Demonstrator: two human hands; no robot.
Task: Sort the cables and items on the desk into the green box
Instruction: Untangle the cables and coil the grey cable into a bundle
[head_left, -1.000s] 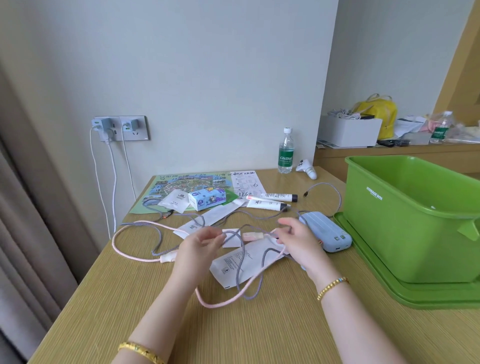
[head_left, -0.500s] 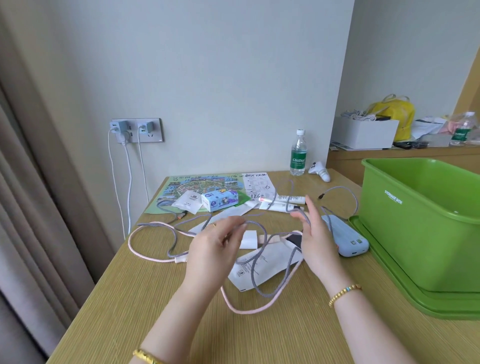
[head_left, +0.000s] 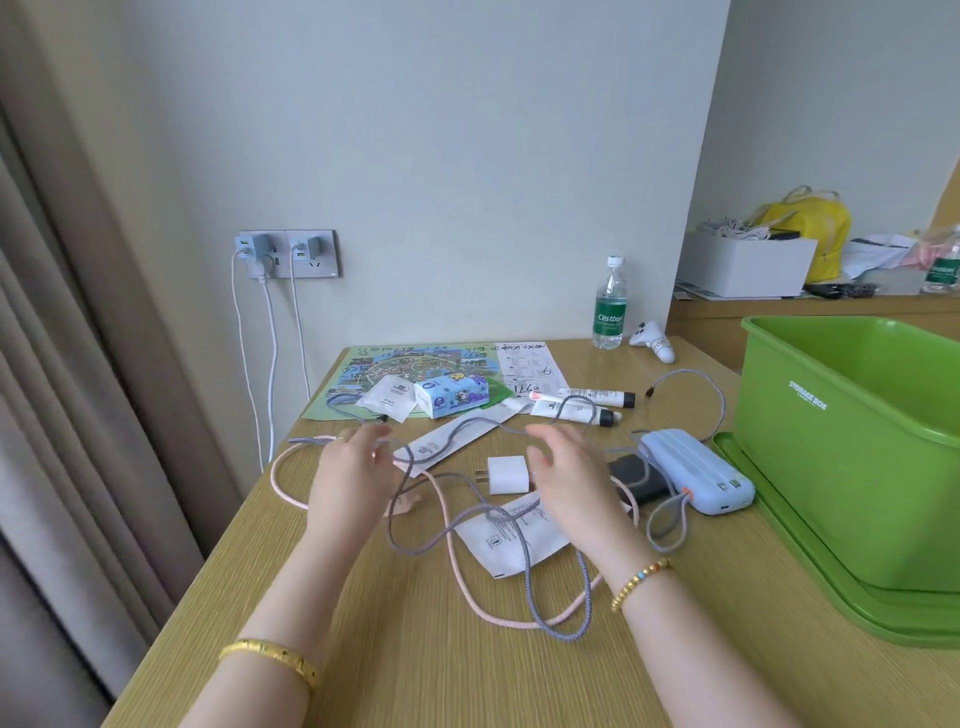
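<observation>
A grey braided cable (head_left: 530, 566) loops across the desk and rises to both hands. My left hand (head_left: 353, 467) pinches it between thumb and fingers above the desk's left side. My right hand (head_left: 566, 470) hovers with relaxed, spread fingers, and the cable runs over them. A pink cable (head_left: 457, 571) lies tangled under the grey one. Between my hands sits a white charger plug (head_left: 508, 474). A blue power bank (head_left: 696, 475) lies beside a dark flat item (head_left: 636, 480). The green box (head_left: 852, 447) stands at the right on its lid (head_left: 810, 597).
At the back of the desk lie a map sheet (head_left: 410, 364), a tissue pack (head_left: 451, 397), white sachets (head_left: 389, 397), two tubes (head_left: 597, 402), a water bottle (head_left: 609, 304) and a white controller (head_left: 655, 342). A white paper packet (head_left: 511, 540) lies under the cables. Wall chargers (head_left: 283, 252) hang at the left.
My hands have moved apart and lifted, drawing the grey cable up between them. The white charger plug now shows between them. The view has shifted.
</observation>
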